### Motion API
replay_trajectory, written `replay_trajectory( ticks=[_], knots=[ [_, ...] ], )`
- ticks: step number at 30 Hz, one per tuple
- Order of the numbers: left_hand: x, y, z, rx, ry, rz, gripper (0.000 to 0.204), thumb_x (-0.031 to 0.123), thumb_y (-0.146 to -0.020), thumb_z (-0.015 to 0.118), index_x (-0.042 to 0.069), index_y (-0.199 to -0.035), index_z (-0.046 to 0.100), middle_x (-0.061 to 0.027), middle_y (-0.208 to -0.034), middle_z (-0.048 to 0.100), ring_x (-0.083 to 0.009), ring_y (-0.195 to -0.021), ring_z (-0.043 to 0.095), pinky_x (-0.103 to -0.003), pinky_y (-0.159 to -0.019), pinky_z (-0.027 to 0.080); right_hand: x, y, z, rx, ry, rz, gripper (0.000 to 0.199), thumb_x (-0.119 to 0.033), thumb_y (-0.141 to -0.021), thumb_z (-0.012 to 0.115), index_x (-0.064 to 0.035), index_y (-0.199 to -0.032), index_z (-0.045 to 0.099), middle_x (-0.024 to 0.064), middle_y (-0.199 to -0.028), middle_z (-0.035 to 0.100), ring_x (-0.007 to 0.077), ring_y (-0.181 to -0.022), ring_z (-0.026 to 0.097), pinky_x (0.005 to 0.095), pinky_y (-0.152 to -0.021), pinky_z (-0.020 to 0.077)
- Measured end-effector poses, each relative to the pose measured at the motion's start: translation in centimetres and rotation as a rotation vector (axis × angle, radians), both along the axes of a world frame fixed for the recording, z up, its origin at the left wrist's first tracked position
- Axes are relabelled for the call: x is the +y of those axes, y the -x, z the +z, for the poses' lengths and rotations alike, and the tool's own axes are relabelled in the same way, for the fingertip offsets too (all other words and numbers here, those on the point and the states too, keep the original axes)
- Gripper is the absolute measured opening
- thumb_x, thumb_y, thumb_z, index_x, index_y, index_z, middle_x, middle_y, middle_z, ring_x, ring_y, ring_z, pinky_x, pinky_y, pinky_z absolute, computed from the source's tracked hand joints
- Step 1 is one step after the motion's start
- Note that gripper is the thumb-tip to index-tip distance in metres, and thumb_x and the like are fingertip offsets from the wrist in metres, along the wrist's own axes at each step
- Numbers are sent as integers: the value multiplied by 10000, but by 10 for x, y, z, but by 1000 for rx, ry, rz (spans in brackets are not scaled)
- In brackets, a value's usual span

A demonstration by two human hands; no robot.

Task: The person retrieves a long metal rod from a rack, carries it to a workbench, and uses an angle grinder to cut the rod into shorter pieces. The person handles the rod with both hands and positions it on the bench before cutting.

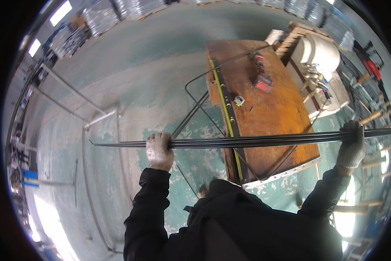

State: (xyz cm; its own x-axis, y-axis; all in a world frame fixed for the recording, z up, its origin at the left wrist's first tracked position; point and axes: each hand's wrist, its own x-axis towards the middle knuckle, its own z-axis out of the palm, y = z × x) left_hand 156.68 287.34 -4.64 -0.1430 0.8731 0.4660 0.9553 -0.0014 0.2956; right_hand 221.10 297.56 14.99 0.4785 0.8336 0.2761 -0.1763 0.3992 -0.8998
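Note:
A bundle of long, thin black metal rods (247, 141) stretches sideways in front of me, across the near part of the wooden table. My left hand (159, 151), in a pale work glove, is closed round the bundle near its left end. Farther right, my right hand (353, 144), also gloved, grips the same rods. One rod at the left sticks out past the others and has a small bent tip. Beneath the bundle, a bent black rod frame (200, 106) lies over the table's left edge.
On the brown wooden table (274, 113) lie a red and black cordless power tool (261, 74) and a small tape measure (238, 101). A yellow-green strip (225, 104) runs along its left edge. Left stands a metal tube frame (100, 119). Wrapped pallets (100, 17) line the back.

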Motion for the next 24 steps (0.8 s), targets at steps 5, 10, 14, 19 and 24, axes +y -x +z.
replay_trajectory(
  ticks=[5, 10, 14, 19, 24],
  knots=[
    [53, 39, -6, -4, -4, -86, 178, 19, -833, 708, 109, -986, 698, -139, -950, 698, -414, -1012, 671, -534, -949, 505, -9, 43, -17, 103, -20, -66, 397, -304, -1201, 556, 49, -1350, 656, 185, -1153, 760, 309, -1008, 744, 466, -944, 613],
    [127, 101, -20, 19, 98, -160, 228, -50, -788, 650, 82, -968, 696, -160, -961, 701, -447, -1034, 656, -552, -964, 500, 18, 98, -49, 194, -26, -79, 350, -278, -1181, 594, 48, -1293, 657, 148, -1095, 729, 285, -970, 710, 456, -896, 592],
    [202, 157, -39, 70, 156, -166, 217, -58, -822, 653, 89, -973, 703, -165, -984, 708, -445, -1083, 648, -546, -975, 496, 67, 166, -90, 164, 46, -235, 347, -261, -1181, 579, 66, -1209, 690, 158, -1009, 722, 288, -906, 709, 447, -877, 603],
    [303, 213, -37, 148, 215, -218, 186, -41, -873, 674, 90, -1000, 714, -162, -989, 725, -445, -1059, 663, -548, -978, 498, 139, 262, -124, 369, 160, -313, 281, -237, -1140, 651, 37, -1188, 695, 189, -1009, 750, 336, -892, 768, 499, -849, 650],
    [403, 250, -28, 216, 146, -293, 219, 8, -903, 716, 83, -1106, 744, -172, -1041, 742, -460, -1087, 675, -565, -997, 512, 210, 348, -144, 501, 232, -239, 284, -249, -1167, 613, 21, -1169, 704, 171, -1039, 758, 313, -974, 755, 476, -928, 629]
  ],
)
